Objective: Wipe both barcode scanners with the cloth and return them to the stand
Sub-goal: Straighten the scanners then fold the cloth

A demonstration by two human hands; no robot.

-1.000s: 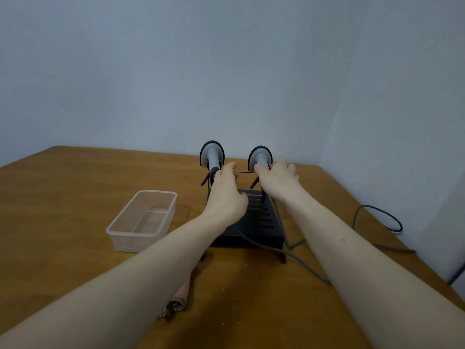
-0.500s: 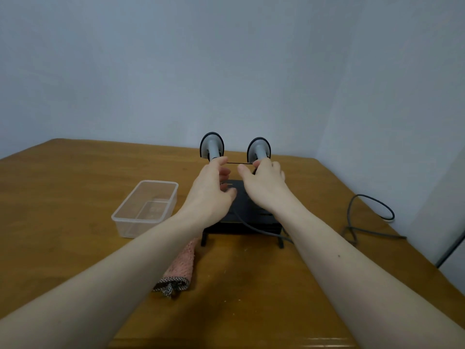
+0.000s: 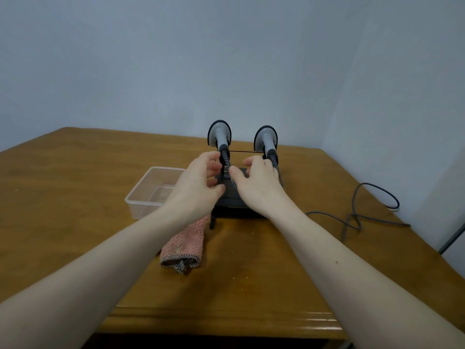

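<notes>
Two grey barcode scanners with black rims sit side by side in the black stand point(image 3: 227, 197): the left scanner point(image 3: 219, 134) and the right scanner point(image 3: 265, 139). My left hand point(image 3: 198, 187) hovers just in front of the left scanner's handle, fingers apart, holding nothing. Just short of the right scanner's handle is my right hand point(image 3: 256, 185), also with loose fingers and nothing in it. A pink cloth point(image 3: 185, 244) lies folded on the table in front of the stand, under my left forearm.
A clear plastic container point(image 3: 151, 191) stands left of the stand. Grey cables point(image 3: 357, 215) loop over the wooden table point(image 3: 75, 185) to the right. The table's front edge is near me; walls close in behind and at the right.
Both hands have let go of the scanner handles and drawn back toward me. The scanners stay in the stand. The view has pulled back, showing more of the cloth.
</notes>
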